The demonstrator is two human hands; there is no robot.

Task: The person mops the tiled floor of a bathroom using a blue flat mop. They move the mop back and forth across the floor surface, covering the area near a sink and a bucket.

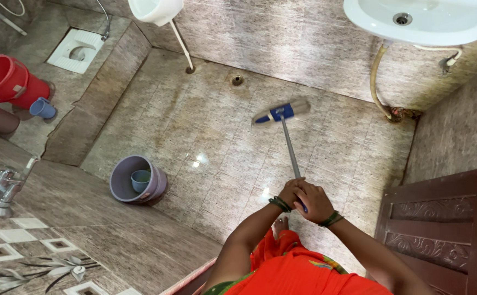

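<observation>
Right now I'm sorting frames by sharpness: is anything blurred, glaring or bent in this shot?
In the head view, the brush head is smeared by motion blur while its handle and both hands, left and right, stay fairly sharp; the wet floor tiles show small bright glare spots; the wide lens bends the sink and the walls outward; light is soft, shadows faint.

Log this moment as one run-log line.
left hand: grips brush handle | right hand: grips handle | brush head: on floor tiles
</observation>
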